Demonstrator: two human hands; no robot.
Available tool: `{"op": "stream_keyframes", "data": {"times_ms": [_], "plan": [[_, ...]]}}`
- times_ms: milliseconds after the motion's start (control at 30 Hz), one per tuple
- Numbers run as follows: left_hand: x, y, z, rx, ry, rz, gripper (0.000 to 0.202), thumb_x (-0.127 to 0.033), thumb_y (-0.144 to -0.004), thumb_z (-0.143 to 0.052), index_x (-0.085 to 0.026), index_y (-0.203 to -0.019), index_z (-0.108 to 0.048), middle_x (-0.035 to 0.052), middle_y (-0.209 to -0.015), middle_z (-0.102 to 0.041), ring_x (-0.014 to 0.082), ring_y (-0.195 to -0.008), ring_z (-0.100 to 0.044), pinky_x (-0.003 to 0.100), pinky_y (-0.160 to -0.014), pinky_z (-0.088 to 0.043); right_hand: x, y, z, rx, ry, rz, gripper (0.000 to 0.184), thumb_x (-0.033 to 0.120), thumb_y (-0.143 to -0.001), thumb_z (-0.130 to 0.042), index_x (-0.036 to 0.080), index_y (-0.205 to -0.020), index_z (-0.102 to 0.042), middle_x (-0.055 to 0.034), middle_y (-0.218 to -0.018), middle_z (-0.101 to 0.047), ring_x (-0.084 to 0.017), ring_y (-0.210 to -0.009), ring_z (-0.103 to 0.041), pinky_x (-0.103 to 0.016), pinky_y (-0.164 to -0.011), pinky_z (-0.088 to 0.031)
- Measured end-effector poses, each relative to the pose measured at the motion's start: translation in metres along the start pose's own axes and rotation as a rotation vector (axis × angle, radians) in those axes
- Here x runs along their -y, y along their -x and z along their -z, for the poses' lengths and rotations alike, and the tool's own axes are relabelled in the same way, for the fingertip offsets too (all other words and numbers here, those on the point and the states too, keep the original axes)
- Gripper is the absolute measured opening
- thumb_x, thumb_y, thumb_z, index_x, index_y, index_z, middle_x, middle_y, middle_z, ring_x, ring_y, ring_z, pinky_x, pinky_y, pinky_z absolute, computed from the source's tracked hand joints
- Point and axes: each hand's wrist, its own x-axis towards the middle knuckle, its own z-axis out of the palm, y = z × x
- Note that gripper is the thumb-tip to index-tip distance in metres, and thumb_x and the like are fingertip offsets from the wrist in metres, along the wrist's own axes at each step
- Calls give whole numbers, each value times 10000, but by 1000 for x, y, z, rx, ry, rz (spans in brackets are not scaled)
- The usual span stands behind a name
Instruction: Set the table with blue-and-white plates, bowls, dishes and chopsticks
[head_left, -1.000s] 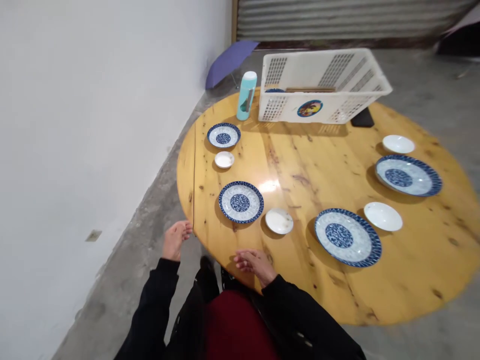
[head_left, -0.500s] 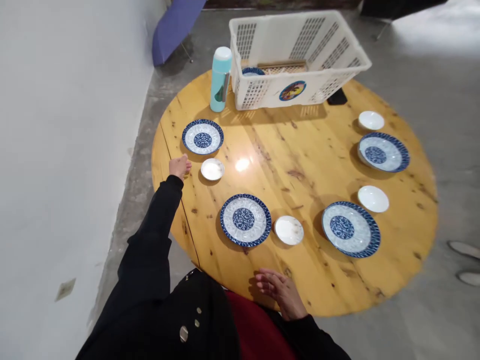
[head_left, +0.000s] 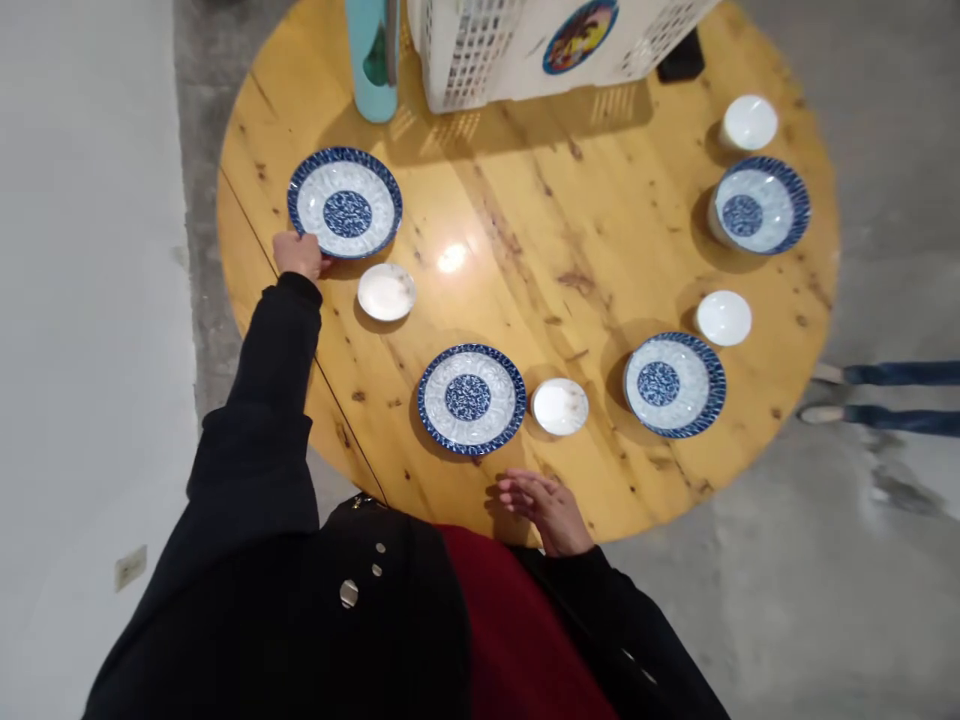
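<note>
My left hand (head_left: 300, 256) is at the lower left rim of a blue-and-white plate (head_left: 346, 205), its fingers closed on the edge and partly hidden. A small white bowl (head_left: 386, 292) sits just right of that hand, apart from it. My right hand (head_left: 547, 510) hovers by the table's near edge, empty, with its fingers stretched out. Closest to it are a second blue-and-white plate (head_left: 471, 399) and another small white bowl (head_left: 560, 406). The right side of the table holds two deeper blue-and-white dishes (head_left: 675, 384), each beside a small white bowl (head_left: 724, 318).
At the far side of the round wooden table (head_left: 510, 290) stands a white plastic basket (head_left: 480, 60), with a light-blue bottle (head_left: 373, 70) to its left. A black phone (head_left: 681, 58) lies by the basket. Someone's legs (head_left: 900, 373) show beyond the right edge.
My left hand has moved from beside the far-left plate onto its rim. My right hand stays open near the table edge. The view has tilted downward.
</note>
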Motion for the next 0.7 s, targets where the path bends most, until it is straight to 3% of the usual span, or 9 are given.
{"op": "stream_keyframes", "data": {"times_ms": [100, 167, 233, 333, 467, 533, 633, 700], "plan": [[-11, 19, 19, -58, -51, 2, 160, -95, -956, -420, -23, -846, -511, 52, -831, -609, 79, -762, -616, 340, -862, -560, 19, -3, 8, 20, 27, 115, 513, 523, -582, -873, 143, -896, -730, -99, -800, -758, -177, -637, -685, -311, -620, -555], [-25, 45, 38, -53, -43, -76, 167, -113, -957, -435, -23, -850, -527, 5, -776, -579, 33, -688, -568, 323, -847, -561, 37, -5, 11, 54, 60, 241, 482, 532, -647, -835, 153, -924, -726, -89, -807, -756, -172, -641, -683, -318, -634, -559], [-39, 82, 58, -47, -9, -132, 137, -162, -921, -516, -64, -833, -555, -25, -720, -572, 31, -614, -524, 292, -774, -582, 58, -9, 10, 104, 96, 371, 444, 540, -720, -786, 165, -949, -723, -76, -815, -752, -162, -646, -678, -317, -645, -558], [-52, 149, 74, 63, 60, -126, 143, -254, -836, -608, -118, -792, -604, -28, -669, -581, 73, -569, -531, 245, -627, -565, 87, -15, -2, 179, 129, 525, 440, 575, -801, -709, 176, -987, -706, -58, -828, -739, -146, -639, -664, -303, -639, -549], [-39, 235, 62, 323, 52, -13, 206, -348, -766, -639, -157, -699, -601, -24, -605, -563, 111, -534, -522, 236, -512, -474, 103, -21, -22, 268, 206, 585, 519, 660, -892, -549, 182, -1072, -642, -53, -856, -704, -150, -617, -644, -274, -541, -491], [-26, 265, 48, 414, -5, 1, 224, -358, -784, -613, -170, -671, -567, -33, -585, -520, 108, -538, -491, 227, -509, -421, 101, -24, -26, 251, 336, 639, 485, 655, -918, -497, 190, -986, -617, -31, -768, -652, -159, -597, -610, -276, -521, -456], [-11, 290, 30, 515, -66, -6, 257, -376, -825, -544, -184, -655, -519, -38, -566, -464, 108, -535, -454, 228, -513, -363, 89, -34, -21, 87, 610, 798, 378, 574, -916, -499, 219, -789, -533, -10, -641, -558, -179, -600, -549, -302, -573, -434], [-7, 296, 22, 571, -126, -17, 271, -383, -853, -498, -193, -659, -502, -33, -562, -468, 119, -536, -467, 237, -526, -354, 80, -41, -14, -9, 751, 831, 328, 518, -901, -481, 234, -736, -493, -23, -619, -557, -196, -614, -538, -313, -597, -418]]}}
